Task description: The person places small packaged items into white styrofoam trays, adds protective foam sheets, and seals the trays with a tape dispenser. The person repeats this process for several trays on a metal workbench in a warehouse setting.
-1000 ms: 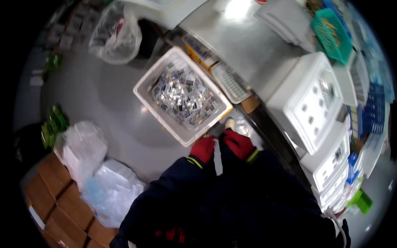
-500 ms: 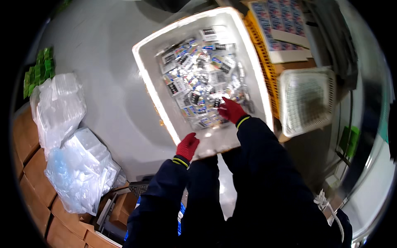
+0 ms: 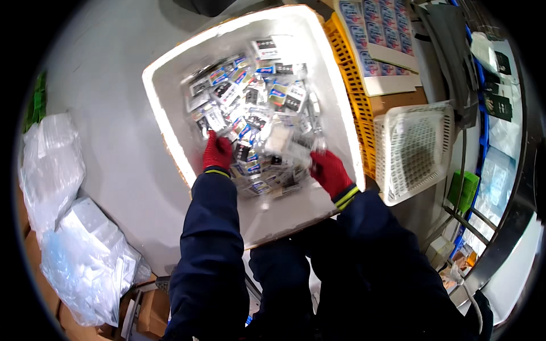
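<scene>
A: What's the biggest thing in the work?
B: The white bin, low in front of the person. Take that as the landmark: plastic-wrapped bundles lie on its left, a yellow crate stands along its right side, and a white basket sits farther right, beside the crate
A: And the hands?
B: Both red-gloved, both inside the bin. The left hand is at the left edge of the pile; the right hand is toward the bin's near right corner
A: How are the fingers?
B: Left ones reach down onto the packets; I can't tell whether they pinch any. Right ones look curled beside a blurred clear packet, but I can't tell if they grip it
A: Where are the packets, then?
B: The loose packets lie heaped on the bin's floor; that clear packet is at the heap's right side
A: So which step is this?
B: Handling loose packets within the bin, I'd judge. The next move calls for a sure pinch on one edge, since glossy wrapping could slip against gloves
</scene>
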Demonstrator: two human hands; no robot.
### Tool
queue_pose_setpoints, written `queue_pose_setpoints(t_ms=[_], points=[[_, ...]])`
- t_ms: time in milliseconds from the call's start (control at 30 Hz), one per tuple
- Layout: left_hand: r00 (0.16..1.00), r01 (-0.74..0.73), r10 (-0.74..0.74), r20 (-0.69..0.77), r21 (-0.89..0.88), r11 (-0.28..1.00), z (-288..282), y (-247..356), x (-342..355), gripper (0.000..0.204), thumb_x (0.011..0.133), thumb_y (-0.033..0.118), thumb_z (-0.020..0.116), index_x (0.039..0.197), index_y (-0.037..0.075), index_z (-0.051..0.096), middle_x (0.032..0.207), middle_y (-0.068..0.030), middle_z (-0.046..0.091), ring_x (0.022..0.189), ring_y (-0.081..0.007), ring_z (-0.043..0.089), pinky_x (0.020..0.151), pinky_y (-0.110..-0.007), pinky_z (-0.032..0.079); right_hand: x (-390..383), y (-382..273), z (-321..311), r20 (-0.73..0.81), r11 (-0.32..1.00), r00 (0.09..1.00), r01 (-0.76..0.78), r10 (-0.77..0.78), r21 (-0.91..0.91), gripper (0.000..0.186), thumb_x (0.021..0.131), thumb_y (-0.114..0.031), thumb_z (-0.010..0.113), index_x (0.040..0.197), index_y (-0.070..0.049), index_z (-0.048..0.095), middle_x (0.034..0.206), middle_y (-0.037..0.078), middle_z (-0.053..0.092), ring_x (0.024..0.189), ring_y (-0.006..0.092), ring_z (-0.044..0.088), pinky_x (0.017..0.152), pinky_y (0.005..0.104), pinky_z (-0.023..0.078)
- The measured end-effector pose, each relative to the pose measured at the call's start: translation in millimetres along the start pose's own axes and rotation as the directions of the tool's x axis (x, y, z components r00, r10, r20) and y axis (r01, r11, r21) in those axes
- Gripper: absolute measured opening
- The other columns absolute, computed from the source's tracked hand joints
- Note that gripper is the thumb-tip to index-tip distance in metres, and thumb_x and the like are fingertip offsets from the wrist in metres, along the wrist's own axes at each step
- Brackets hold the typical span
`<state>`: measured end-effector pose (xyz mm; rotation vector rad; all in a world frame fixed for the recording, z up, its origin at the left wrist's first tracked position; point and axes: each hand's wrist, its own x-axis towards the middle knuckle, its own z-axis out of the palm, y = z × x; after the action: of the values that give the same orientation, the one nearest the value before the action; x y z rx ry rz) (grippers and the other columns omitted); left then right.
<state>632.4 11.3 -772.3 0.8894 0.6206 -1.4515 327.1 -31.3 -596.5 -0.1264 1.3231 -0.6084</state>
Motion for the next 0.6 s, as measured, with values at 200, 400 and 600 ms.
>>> queue_pose_setpoints(t_ms=[200, 400, 600], points=[[0.989, 0.013, 0.033, -0.146, 0.305, 0.952, 70, 20, -59, 0.025, 0.09, 0.029, 0.055, 0.07, 0.015, 0.049, 0.056, 0.0043, 0.044, 0.049, -0.0109, 0.044, 0.044, -0.024, 0.041, -99, 34, -41, -0.124, 0.992, 0.989, 0.069, -0.081, -0.102, 0.011, 0.083, -0.008, 0.06, 0.091, -0.001, 0.059, 0.074, 0.003, 0.057, 0.064, 0.0116, 0.054, 0.053, 0.0245, 0.043], [0.962, 0.142, 0.181, -0.205, 0.94, 0.309, 90, 32, -201, 0.028, 0.086, 0.028, 0.056, 0.074, 0.003, 0.054, 0.051, -0.0057, 0.052, 0.04, -0.0195, 0.052, 0.04, -0.03, 0.045, -218, 38, -4, -0.18, 0.974, 0.961, 0.222, -0.21, 0.048, 0.018, 0.083, -0.007, 0.059, 0.099, 0.001, 0.06, 0.087, 0.003, 0.06, 0.08, 0.0118, 0.058, 0.07, 0.0254, 0.047], [0.973, 0.177, 0.132, -0.188, 0.98, 0.093, 164, 32, -323, 0.03, 0.082, 0.027, 0.061, 0.072, 0.0, 0.052, 0.051, -0.0103, 0.052, 0.039, -0.0225, 0.054, 0.038, -0.034, 0.047, -355, 4, 6, -0.145, 0.948, 0.941, 0.288, -0.307, -0.137, 0.02, 0.083, -0.008, 0.059, 0.101, 0.0, 0.06, 0.086, 0.004, 0.061, 0.078, 0.01, 0.055, 0.07, 0.0251, 0.046]])
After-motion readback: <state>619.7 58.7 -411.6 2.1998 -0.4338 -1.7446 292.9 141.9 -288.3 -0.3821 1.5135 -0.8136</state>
